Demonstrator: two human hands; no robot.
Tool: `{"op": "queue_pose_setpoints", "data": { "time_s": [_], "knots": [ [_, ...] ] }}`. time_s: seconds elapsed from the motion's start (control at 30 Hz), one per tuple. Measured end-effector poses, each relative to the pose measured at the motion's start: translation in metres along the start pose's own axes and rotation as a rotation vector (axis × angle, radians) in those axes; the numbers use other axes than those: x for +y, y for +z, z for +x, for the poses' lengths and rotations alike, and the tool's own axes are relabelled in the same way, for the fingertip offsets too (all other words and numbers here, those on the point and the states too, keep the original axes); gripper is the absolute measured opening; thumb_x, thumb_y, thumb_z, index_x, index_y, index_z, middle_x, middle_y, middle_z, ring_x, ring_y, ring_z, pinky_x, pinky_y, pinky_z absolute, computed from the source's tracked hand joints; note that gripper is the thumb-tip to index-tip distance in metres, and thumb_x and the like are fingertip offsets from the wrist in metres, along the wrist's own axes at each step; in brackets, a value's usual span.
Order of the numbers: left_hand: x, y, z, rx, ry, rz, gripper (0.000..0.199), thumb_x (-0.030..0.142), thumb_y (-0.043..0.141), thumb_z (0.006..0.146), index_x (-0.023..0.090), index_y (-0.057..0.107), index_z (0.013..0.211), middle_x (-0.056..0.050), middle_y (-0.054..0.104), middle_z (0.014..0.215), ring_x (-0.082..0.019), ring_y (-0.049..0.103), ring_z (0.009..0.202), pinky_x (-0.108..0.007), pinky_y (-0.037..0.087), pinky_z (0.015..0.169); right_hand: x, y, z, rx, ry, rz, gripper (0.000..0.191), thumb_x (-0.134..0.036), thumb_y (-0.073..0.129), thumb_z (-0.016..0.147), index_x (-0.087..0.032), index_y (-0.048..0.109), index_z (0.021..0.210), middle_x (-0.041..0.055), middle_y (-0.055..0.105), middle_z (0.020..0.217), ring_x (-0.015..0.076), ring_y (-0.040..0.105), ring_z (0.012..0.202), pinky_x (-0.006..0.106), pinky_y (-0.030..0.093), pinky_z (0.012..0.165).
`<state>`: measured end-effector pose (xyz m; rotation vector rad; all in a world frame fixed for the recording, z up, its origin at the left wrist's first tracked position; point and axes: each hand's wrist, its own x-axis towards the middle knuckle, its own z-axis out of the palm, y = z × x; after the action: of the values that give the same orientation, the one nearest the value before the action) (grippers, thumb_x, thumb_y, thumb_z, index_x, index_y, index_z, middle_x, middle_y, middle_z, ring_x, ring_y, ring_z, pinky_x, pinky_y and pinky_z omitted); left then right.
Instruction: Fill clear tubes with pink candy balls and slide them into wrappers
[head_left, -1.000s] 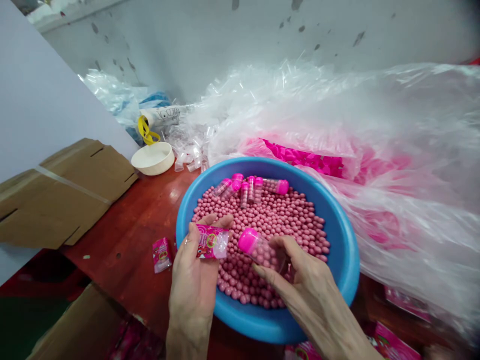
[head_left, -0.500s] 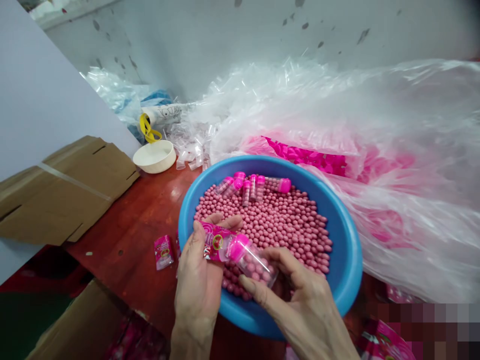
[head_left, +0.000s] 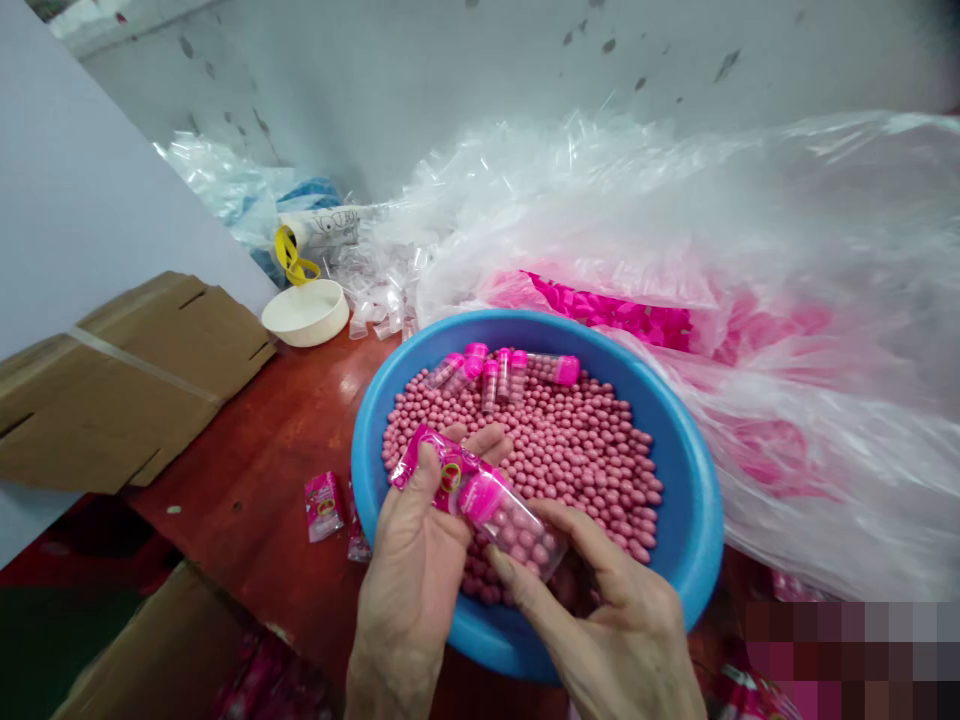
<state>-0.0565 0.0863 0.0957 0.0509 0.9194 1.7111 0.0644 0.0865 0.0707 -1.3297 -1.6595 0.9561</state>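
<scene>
My left hand [head_left: 420, 560] pinches a pink printed packet [head_left: 431, 465] between thumb and palm, its other fingers stretched out beneath. My right hand [head_left: 607, 610] grips a clear plastic tube [head_left: 521, 530] by its lower end. Pink balls fill the tube, and its bright pink cap [head_left: 481, 497] points toward the packet. The packet's end overlaps the cap; how far the tube sits inside it I cannot tell. Both hands are over a blue basin [head_left: 701, 510] of pink balls [head_left: 592, 450]. Several filled, pink-capped tubes [head_left: 504, 375] lie on the balls at its far side.
Small pink packets [head_left: 324, 507] lie left of the basin on the red table [head_left: 255, 450]. Beyond are a flattened cardboard box [head_left: 127, 370], a white round dish [head_left: 307, 312], yellow tape [head_left: 292, 260] and loose clear tubes [head_left: 382, 305]. Clear plastic bags [head_left: 787, 230], one with pink caps [head_left: 622, 315], fill the back right.
My left hand has shifted slightly right with the packet, which now tilts more and covers more of the cap. The tube has moved a little right and stays in my right hand.
</scene>
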Motion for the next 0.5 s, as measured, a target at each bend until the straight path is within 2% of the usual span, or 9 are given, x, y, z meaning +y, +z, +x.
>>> {"op": "queue_pose_setpoints", "data": {
  "time_s": [0.13, 0.27, 0.4, 0.5],
  "knots": [
    [-0.007, 0.004, -0.006, -0.055, -0.011, 0.058, 0.022, 0.02, 0.055, 0.086, 0.012, 0.063, 0.106, -0.014, 0.071, 0.107, -0.028, 0.055, 0.117, -0.046, 0.037, 0.102, 0.005, 0.004, -0.004, 0.046, 0.033, 0.003, 0.03, -0.038, 0.068, 0.073, -0.023, 0.065, 0.098, -0.0004, 0.073, 0.078, 0.0178, 0.066, 0.061, 0.03, 0.052, 0.059],
    [-0.009, 0.008, -0.009, -0.029, -0.023, 0.136, 0.025, 0.029, 0.057, 0.086, 0.012, 0.064, 0.102, -0.014, 0.072, 0.105, -0.029, 0.059, 0.112, -0.047, 0.036, 0.103, 0.007, 0.005, -0.006, 0.067, 0.013, 0.032, 0.035, -0.039, 0.069, 0.072, -0.019, 0.066, 0.1, 0.003, 0.074, 0.082, 0.0183, 0.067, 0.061, 0.03, 0.054, 0.061],
    [-0.009, 0.011, -0.008, 0.015, -0.021, 0.179, 0.028, 0.036, 0.056, 0.086, 0.013, 0.061, 0.1, -0.014, 0.073, 0.102, -0.027, 0.064, 0.104, -0.046, 0.035, 0.103, 0.008, 0.002, -0.007, 0.017, 0.031, 0.092, 0.032, -0.038, 0.071, 0.071, -0.021, 0.067, 0.097, 0.0006, 0.074, 0.078, 0.0175, 0.067, 0.061, 0.027, 0.055, 0.056],
    [-0.008, 0.011, -0.006, -0.011, -0.028, 0.148, 0.029, 0.037, 0.05, 0.089, 0.012, 0.061, 0.099, -0.015, 0.073, 0.101, -0.027, 0.066, 0.1, -0.046, 0.038, 0.101, 0.007, -0.002, -0.005, -0.065, 0.04, 0.126, 0.03, -0.039, 0.071, 0.07, -0.022, 0.068, 0.095, -0.0002, 0.074, 0.075, 0.0179, 0.068, 0.06, 0.025, 0.054, 0.049]
  ]
}}
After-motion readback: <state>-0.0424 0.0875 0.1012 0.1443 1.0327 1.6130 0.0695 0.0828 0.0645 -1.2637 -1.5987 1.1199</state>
